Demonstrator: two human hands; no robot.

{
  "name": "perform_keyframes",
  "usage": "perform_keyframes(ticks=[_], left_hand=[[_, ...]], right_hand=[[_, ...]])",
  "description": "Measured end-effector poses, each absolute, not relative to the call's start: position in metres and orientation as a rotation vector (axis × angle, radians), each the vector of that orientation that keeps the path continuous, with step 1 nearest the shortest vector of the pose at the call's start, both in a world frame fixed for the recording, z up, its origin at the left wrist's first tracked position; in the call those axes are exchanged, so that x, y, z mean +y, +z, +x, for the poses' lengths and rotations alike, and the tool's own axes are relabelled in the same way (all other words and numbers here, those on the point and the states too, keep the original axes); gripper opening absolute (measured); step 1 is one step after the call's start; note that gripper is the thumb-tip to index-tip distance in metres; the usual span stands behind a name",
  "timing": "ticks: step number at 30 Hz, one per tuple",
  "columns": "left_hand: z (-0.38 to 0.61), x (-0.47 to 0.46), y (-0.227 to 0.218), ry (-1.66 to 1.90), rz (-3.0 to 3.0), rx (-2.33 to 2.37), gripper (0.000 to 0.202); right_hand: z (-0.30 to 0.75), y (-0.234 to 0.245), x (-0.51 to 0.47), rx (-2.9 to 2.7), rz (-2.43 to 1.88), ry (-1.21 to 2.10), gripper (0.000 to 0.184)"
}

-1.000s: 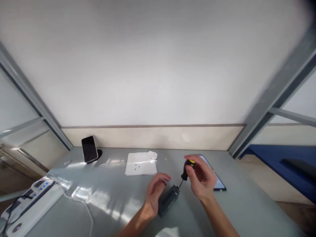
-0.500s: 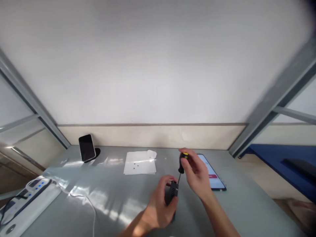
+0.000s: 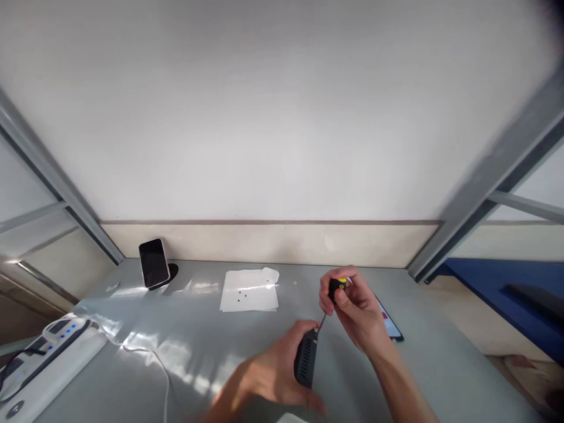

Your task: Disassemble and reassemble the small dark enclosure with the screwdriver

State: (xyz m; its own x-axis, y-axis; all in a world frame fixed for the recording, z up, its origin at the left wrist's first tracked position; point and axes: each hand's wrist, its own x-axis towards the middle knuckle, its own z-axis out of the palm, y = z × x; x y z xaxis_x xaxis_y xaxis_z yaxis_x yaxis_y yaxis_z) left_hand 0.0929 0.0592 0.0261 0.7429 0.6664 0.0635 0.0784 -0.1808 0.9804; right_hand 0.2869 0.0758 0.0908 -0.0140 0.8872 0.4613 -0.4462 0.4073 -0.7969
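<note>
My left hand (image 3: 282, 367) is wrapped round a black box-shaped device (image 3: 305, 359) with a row of vent slots along its side, held tilted above the desk. Its lower fingers are smeared by motion. My right hand (image 3: 359, 311) grips a screwdriver (image 3: 338, 288) by its black and yellow handle. The slim metal shaft slants down and left, its tip at the upper end of the device. Whether the tip sits in a screw is too small to tell. Behind my right hand lies a phone (image 3: 391, 325) with a lit screen, partly covered.
White paper sheets (image 3: 251, 301) with several tiny dark pieces lie on the grey desk (image 3: 198, 329). A phone on a stand (image 3: 154, 263) stands at back left. The white power strip (image 3: 57, 364) and its cable (image 3: 163, 361) are at left. Low front centre shows a white edge (image 3: 291, 418).
My right hand has shifted slightly right and wrapped more fingers round the screwdriver handle. The device has turned, showing more of its slotted side. My left fingers have moved lower.
</note>
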Motion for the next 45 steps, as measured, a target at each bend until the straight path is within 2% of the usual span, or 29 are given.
perform_keyframes(ticks=[2,3,5,9,13,19,25,30,34,38,42,45], left_hand=[[0.088,0.064,0.032,0.473,1.697,0.596,0.148],[0.087,0.065,0.035,0.453,1.707,0.62,0.153],[0.087,0.064,0.04,0.422,1.738,0.689,0.144],[0.089,0.058,0.046,0.389,1.875,0.809,0.113],[0.091,0.057,0.04,0.468,2.031,0.816,0.104],[0.094,0.059,0.028,0.583,2.131,0.769,0.103],[0.094,0.059,0.026,0.633,2.132,0.735,0.101],[0.094,0.059,0.025,0.637,2.143,0.737,0.103],[0.094,0.059,0.025,0.636,2.134,0.751,0.101],[0.096,0.061,0.027,0.632,2.132,0.741,0.098],[0.097,0.062,0.027,0.613,2.114,0.745,0.097],[0.098,0.062,0.028,0.571,2.1,0.774,0.102]], right_hand=[[0.286,0.089,0.075,-1.139,-0.497,1.1,0.016],[0.285,0.089,0.075,-1.132,-0.5,1.093,0.016],[0.283,0.088,0.075,-1.11,-0.503,1.095,0.017],[0.28,0.088,0.076,-1.057,-0.509,1.145,0.019],[0.281,0.089,0.076,-1.026,-0.524,1.145,0.022],[0.276,0.089,0.071,-1.112,-0.532,1.065,0.019],[0.278,0.092,0.064,-1.205,-0.457,1.17,0.018],[0.277,0.088,0.067,-1.155,-0.557,1.099,0.015],[0.275,0.091,0.063,-1.213,-0.562,1.129,0.029],[0.276,0.094,0.056,-1.296,-0.562,1.176,0.013],[0.273,0.088,0.058,-1.226,-0.635,1.128,0.018],[0.272,0.087,0.062,-1.177,-0.674,1.138,0.034]])
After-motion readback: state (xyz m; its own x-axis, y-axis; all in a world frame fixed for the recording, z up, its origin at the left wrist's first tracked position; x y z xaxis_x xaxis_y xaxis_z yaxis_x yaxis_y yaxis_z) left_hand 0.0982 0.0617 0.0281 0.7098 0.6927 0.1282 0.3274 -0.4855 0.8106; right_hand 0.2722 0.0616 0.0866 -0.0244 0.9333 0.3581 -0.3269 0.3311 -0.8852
